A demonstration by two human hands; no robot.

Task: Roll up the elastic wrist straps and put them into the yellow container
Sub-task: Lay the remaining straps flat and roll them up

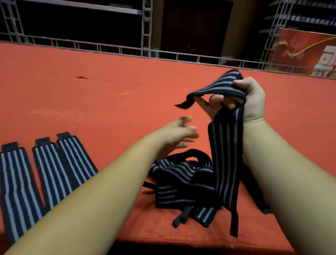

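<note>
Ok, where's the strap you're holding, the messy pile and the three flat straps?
held strap (225, 155): head view, on its striped hanging part.
pile (182, 175): head view, on a striped band atop the heap.
flat straps (52, 168): head view, on the middle strap's stripes.

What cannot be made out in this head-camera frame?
Head view:
Yellow container: not in frame.
Left hand: motion-blurred, fingertips indistinct.
Tangled pile of black, grey-striped elastic straps: count unclear; they overlap, and the hanging strap gripped by the right hand covers part.
Three flat striped straps: near ends hidden by the left forearm.
</note>
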